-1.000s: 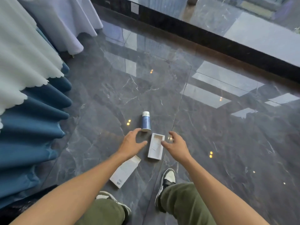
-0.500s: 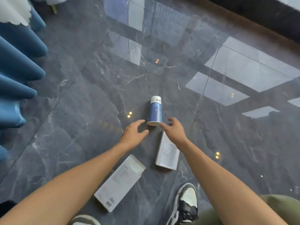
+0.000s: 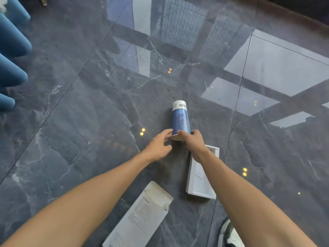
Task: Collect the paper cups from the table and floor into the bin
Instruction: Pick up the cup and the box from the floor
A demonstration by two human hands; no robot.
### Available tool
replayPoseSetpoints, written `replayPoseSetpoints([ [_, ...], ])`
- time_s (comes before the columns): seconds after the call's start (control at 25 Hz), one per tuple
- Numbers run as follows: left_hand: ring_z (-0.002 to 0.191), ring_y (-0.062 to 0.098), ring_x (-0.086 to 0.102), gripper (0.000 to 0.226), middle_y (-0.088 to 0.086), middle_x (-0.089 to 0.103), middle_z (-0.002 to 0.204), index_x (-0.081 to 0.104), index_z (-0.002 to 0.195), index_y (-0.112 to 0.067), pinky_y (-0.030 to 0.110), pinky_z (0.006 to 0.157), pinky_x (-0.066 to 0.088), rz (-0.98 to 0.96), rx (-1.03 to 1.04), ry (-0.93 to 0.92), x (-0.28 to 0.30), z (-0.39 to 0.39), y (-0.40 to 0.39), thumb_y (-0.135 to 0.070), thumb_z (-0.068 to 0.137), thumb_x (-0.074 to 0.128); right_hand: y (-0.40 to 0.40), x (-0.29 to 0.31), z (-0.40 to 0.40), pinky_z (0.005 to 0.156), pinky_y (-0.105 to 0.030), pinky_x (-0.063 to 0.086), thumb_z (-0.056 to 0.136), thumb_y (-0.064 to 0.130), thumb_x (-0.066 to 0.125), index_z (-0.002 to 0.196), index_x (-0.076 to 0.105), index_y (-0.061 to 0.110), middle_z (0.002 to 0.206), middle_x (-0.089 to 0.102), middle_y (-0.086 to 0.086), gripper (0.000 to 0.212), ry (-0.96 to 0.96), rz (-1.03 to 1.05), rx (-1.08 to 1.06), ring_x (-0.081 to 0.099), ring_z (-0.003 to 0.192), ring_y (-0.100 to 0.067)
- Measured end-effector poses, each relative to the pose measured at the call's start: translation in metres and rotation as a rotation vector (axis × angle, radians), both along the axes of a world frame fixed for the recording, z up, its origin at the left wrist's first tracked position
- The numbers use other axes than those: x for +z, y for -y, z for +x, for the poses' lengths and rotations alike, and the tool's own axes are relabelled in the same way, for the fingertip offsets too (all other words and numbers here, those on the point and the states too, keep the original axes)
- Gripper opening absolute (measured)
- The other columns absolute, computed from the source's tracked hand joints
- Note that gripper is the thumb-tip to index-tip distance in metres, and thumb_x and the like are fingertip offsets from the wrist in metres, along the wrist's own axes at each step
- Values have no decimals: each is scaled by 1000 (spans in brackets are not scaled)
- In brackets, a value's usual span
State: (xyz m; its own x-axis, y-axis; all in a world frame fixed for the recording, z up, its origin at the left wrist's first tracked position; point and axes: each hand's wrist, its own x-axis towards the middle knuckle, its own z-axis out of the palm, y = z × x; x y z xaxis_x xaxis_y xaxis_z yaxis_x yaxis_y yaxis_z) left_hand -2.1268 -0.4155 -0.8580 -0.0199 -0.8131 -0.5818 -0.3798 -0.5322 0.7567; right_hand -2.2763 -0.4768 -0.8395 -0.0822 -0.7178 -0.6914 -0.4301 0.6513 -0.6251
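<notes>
A blue paper cup (image 3: 180,120) with a white base band lies on its side on the dark marble floor, its open rim towards me. My right hand (image 3: 195,143) curls its fingers over the near rim of the cup. My left hand (image 3: 158,147) is spread, and its fingertips touch the rim's left side. No bin is in view.
A white open box tray (image 3: 201,182) lies under my right forearm, just short of the cup. A flat white carton sleeve (image 3: 142,216) lies nearer, to the left. My shoe (image 3: 229,234) is at the bottom right. Blue cloth folds (image 3: 10,50) hang along the left edge.
Both hands have moved forward from just short of the cup onto its rim. The view has dropped closer to the floor.
</notes>
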Motion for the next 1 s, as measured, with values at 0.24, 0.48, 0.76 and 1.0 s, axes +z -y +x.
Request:
replayPoseSetpoints([
  [0.24, 150, 25, 37, 91, 5, 38, 164, 36, 160, -17, 39, 122, 32, -206, -177, 305, 31, 22, -13, -6, 79, 76, -29, 40, 4, 85, -49, 63, 84, 37, 71, 108, 58, 7, 101, 68, -10, 41, 97, 114, 100, 69, 85, -21],
  [0.48, 158, 32, 14, 105, 4, 31, 162, 29, 160, -32, 60, 126, 11, -299, -547, 610, 56, 44, -39, -46, 72, 85, -63, 84, 7, 77, -37, 52, 93, 41, 67, 98, 68, 13, 87, 69, -4, 28, 261, 205, 251, 65, 81, -19],
  [0.76, 123, 24, 58, 78, 0, 57, 130, 50, 133, -24, 43, 104, 47, -129, -158, 391, 53, 70, -68, -38, 67, 88, -126, 47, 11, 65, -38, 54, 91, 20, 62, 85, 65, 8, 82, 66, -14, 14, -42, 80, 181, 63, 69, -23],
  [1.0, 116, 14, 57, 81, -4, 55, 126, 51, 136, -28, 32, 96, 49, -126, -105, 242, 50, 67, -96, -44, 67, 91, -198, 9, 19, 89, -42, 54, 84, 39, 71, 122, 64, 3, 119, 69, -11, 53, -380, 187, 831, 58, 116, -33],
])
